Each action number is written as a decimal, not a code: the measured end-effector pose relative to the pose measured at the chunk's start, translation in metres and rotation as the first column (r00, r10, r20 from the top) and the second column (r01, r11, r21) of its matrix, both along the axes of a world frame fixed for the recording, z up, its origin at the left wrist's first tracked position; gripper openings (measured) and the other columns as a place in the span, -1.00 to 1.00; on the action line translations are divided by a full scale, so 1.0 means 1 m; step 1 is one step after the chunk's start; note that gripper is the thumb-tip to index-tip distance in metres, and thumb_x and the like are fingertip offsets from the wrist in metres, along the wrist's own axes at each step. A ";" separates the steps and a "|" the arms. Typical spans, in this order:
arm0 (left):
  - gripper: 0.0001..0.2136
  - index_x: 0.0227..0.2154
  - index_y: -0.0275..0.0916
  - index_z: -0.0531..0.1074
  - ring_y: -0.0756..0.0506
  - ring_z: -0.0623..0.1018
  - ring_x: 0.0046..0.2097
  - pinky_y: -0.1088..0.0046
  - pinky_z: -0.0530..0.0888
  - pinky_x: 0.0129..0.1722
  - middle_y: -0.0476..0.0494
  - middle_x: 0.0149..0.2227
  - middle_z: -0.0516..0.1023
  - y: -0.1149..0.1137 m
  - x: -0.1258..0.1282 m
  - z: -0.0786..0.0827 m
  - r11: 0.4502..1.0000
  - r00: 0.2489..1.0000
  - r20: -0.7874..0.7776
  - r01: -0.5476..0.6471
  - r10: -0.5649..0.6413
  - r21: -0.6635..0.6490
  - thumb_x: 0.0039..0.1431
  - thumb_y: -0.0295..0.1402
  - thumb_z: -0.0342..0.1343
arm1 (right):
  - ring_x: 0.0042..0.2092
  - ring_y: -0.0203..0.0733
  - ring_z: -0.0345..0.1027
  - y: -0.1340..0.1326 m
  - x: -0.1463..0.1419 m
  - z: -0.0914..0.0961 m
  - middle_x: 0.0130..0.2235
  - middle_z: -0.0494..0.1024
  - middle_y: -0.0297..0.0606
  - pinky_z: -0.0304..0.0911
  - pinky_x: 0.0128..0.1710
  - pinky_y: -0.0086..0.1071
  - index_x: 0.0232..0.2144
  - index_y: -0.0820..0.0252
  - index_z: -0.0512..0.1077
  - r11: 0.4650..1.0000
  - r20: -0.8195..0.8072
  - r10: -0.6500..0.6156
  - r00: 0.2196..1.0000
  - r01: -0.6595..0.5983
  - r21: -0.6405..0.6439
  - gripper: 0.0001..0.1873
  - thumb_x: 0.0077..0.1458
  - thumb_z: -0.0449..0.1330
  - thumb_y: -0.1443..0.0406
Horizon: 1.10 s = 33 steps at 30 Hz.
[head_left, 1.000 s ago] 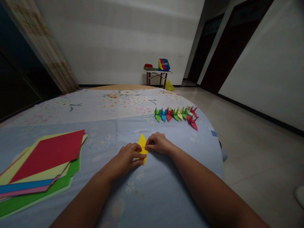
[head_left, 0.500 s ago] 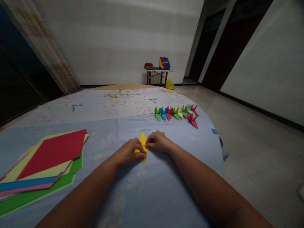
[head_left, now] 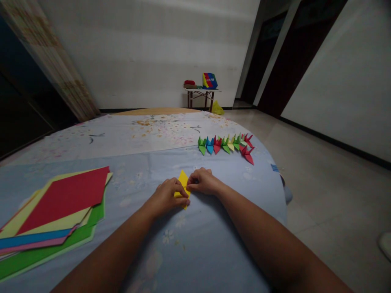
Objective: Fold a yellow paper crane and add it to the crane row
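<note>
at the centre of the frame, the folded yellow paper lies under the left hand, gripping or merely pressing i cannot tell, while the right hand seems to pinch its right edge. if the left hand slips, the paper could twist and crease crookedly; too hard a tug could tear it.

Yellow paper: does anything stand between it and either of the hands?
Nothing visible does. The left hand has its fingers over the yellow paper, and the right hand meets its right edge. The cranes lie beyond, to the right.
</note>
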<state>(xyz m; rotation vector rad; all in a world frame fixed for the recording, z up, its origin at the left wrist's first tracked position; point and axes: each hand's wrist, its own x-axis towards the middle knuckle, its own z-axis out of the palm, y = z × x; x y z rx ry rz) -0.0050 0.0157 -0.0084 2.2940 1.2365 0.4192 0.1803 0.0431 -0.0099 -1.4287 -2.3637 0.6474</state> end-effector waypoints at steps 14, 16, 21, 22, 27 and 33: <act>-0.91 -0.45 -0.07 0.55 -0.11 0.39 -0.16 0.34 0.27 -0.13 -0.03 -0.26 0.43 -0.007 -0.001 0.000 0.999 0.999 0.027 -0.035 0.035 0.013 -0.07 -0.24 0.23 | -0.19 -0.18 0.29 -0.001 0.000 0.000 -0.39 0.56 -0.35 -0.07 -0.16 -0.26 -0.42 0.07 0.51 1.000 -0.004 -0.002 1.000 0.002 0.009 -0.87 -0.07 0.23 0.20; -0.89 -0.45 -0.06 0.55 -0.11 0.40 -0.18 0.34 0.28 -0.14 -0.03 -0.28 0.43 -0.009 0.000 -0.001 0.998 0.998 0.035 -0.057 0.056 0.029 -0.06 -0.20 0.21 | -0.19 -0.18 0.29 -0.001 0.000 0.000 -0.38 0.56 -0.36 -0.07 -0.15 -0.26 -0.42 0.07 0.51 1.000 -0.005 0.001 1.000 -0.001 0.009 -0.88 -0.07 0.22 0.20; -0.86 -0.46 -0.06 0.54 -0.13 0.39 -0.17 0.32 0.27 -0.14 -0.01 -0.28 0.44 -0.010 0.002 -0.002 0.994 0.995 0.024 -0.093 0.092 0.051 -0.13 -0.19 0.26 | -0.20 -0.18 0.29 0.000 0.001 0.000 -0.38 0.56 -0.36 -0.07 -0.15 -0.26 -0.41 0.07 0.51 1.000 0.002 0.001 1.000 -0.001 0.004 -0.88 -0.06 0.22 0.20; -0.87 -0.46 -0.06 0.54 -0.13 0.39 -0.17 0.31 0.27 -0.14 -0.01 -0.27 0.44 -0.010 0.002 -0.002 0.994 0.995 0.023 -0.093 0.092 0.050 -0.13 -0.20 0.26 | -0.19 -0.18 0.29 0.000 0.001 0.000 -0.38 0.56 -0.36 -0.06 -0.15 -0.26 -0.42 0.07 0.51 1.000 0.005 -0.002 1.000 0.002 0.005 -0.87 -0.06 0.22 0.20; -0.87 -0.45 -0.07 0.54 -0.15 0.39 -0.14 0.29 0.27 -0.12 -0.03 -0.24 0.44 -0.009 0.001 0.000 0.996 0.996 0.022 -0.082 0.082 0.022 -0.13 -0.23 0.26 | -0.18 -0.18 0.28 0.001 0.000 -0.002 -0.38 0.55 -0.36 -0.07 -0.14 -0.26 -0.43 0.07 0.50 1.000 -0.004 -0.006 1.000 0.006 0.018 -0.88 -0.07 0.23 0.20; -0.86 -0.44 -0.07 0.52 -0.15 0.38 -0.13 0.30 0.26 -0.12 -0.03 -0.23 0.43 -0.010 0.000 -0.004 0.996 0.996 0.028 -0.080 0.079 0.031 -0.12 -0.24 0.27 | -0.19 -0.18 0.28 0.000 0.000 0.000 -0.39 0.55 -0.37 -0.07 -0.15 -0.25 -0.43 0.08 0.50 1.000 -0.007 -0.007 1.000 0.007 0.001 -0.89 -0.07 0.23 0.21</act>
